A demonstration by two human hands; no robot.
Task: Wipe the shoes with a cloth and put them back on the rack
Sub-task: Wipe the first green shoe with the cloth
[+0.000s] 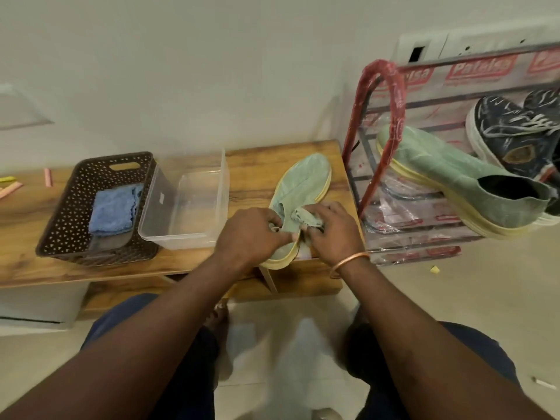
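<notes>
Grey-green cloth (300,217) is bunched in my right hand (333,234). My fingers are curled round it and press it onto the collar of the pale green shoe (303,180). My left hand (251,233) grips the same shoe at the heel side, fingertips pinching the fabric by the opening. There's a copper bangle (348,263) on my right wrist.

The shoe lies on the wooden bench (188,259), yellow sole down. Its toe points at the wall and its heel is at the bench's front edge.

Just left of the shoe is a clear plastic tub (157,189). I can't tell what's in it. A brown perforated basket (66,207) touches the tub's left side, with a folded blue cloth (112,210) inside. Further left on the bench are a few pink and yellow sticks (48,177).

To the right, the rack (394,95) stands on the floor beside the bench end, a red frame still in printed plastic wrap. The second green shoe (448,174) sits on it, tilted. A dark blue lace-up sneaker (512,131) is just beside that one, further right. A white switch panel (424,50) is on the wall above the rack.
</notes>
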